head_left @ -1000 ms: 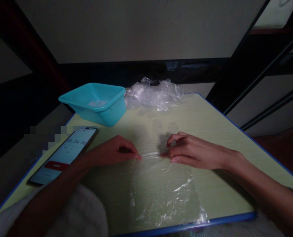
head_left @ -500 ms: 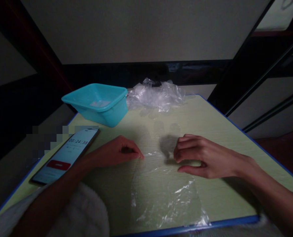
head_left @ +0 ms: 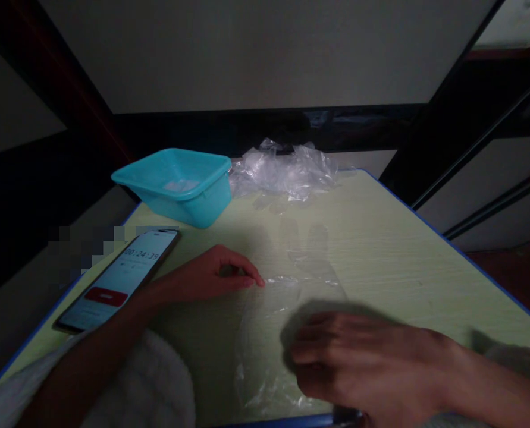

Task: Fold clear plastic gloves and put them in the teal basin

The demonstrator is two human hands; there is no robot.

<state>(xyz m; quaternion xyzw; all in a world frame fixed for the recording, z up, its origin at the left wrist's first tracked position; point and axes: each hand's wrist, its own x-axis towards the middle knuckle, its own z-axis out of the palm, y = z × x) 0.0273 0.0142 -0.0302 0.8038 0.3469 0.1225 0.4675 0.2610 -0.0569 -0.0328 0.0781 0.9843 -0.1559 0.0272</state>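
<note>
A clear plastic bag (head_left: 269,339) lies flat on the table in front of me, wrinkled along its near edge. My left hand (head_left: 224,270) is closed in a pinch at the bag's far left corner, thumb and forefinger together on the film. Over the near right part of the bag is my right hand (head_left: 358,362), back upward and fingers curled down. Its fingertips are hidden and it is slightly blurred, so I cannot tell whether it grips the film. It covers the bag's near right corner.
A turquoise plastic basket (head_left: 211,199) stands at the back left with pale pieces inside. Beside it is a heap of crumpled clear plastic bags (head_left: 287,172). A phone (head_left: 117,279) showing a running timer lies near my left forearm. The table (head_left: 380,238) has a blue edge.
My right hand has moved toward me, from beside the bag's far right corner to over its near right part. My left hand stays almost in place at the far left corner.
</note>
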